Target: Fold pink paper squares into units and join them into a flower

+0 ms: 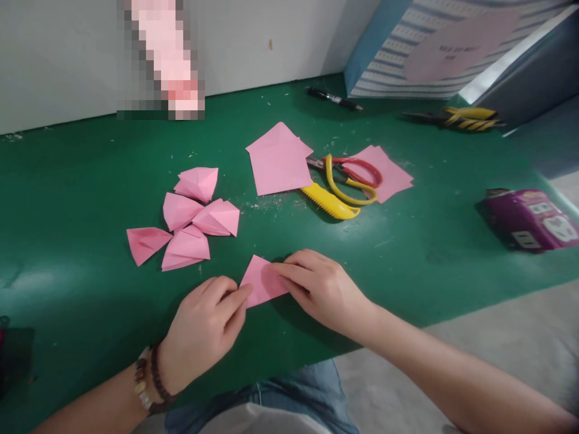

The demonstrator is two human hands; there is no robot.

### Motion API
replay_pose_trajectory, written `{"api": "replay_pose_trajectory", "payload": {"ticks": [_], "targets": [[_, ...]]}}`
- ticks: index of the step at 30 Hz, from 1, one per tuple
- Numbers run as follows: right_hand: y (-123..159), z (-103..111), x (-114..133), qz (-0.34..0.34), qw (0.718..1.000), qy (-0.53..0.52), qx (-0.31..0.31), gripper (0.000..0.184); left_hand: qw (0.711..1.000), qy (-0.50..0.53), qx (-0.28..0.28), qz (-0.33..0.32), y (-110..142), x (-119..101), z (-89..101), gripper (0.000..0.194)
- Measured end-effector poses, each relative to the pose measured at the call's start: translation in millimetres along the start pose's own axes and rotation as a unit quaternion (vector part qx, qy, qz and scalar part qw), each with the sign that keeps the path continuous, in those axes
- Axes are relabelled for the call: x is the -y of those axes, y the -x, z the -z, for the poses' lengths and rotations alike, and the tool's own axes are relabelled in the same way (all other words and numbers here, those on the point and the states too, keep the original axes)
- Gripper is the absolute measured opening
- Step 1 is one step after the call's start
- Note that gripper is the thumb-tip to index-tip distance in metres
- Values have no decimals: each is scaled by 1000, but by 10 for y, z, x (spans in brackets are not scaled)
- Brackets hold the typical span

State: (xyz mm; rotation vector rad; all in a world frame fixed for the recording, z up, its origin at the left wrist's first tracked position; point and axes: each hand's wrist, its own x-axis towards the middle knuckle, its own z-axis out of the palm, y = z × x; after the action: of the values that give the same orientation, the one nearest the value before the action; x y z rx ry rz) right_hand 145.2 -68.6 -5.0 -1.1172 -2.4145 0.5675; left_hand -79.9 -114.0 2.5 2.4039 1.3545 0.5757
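Observation:
A folded piece of pink paper [263,280] lies near the front edge of the green table. My left hand [208,319] pinches its left corner between thumb and forefinger. On its right side, the fingers of my right hand [319,289] are closed and press the paper; the fingertips partly cover it. Several folded pink paper pieces sit in a cluster to the left, among them one piece [186,248] close above my left hand. Beyond my hands lies a stack of flat pink sheets [280,161].
Pliers with red and yellow handles [332,178] and a yellow-handled cutter [332,202] lie by the stack. More pink sheets [391,175] are under the pliers. Behind are a pen [333,98], yellow-black pliers [465,119] and a striped box [420,54]; a purple packet [529,218] lies right.

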Motion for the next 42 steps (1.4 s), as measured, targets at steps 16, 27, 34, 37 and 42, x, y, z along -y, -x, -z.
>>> {"api": "replay_pose_trajectory", "payload": {"ticks": [16,27,34,37,42], "targets": [[-15,22,11,14,1000,12,19,28,999,-31,23,-30,-4,38,8,22],[-18,24,9,20,999,28,22,31,980,-111,121,-115,-29,120,34,21],[-10,-16,6,21,999,28,10,30,981,-83,121,-130,-71,153,64,34],[1,3,3,2,1000,16,7,28,985,-66,123,-104,-73,170,53,34],[149,121,243,-48,993,25,-103,24,984,-58,121,-115,-68,185,22,35]]}}
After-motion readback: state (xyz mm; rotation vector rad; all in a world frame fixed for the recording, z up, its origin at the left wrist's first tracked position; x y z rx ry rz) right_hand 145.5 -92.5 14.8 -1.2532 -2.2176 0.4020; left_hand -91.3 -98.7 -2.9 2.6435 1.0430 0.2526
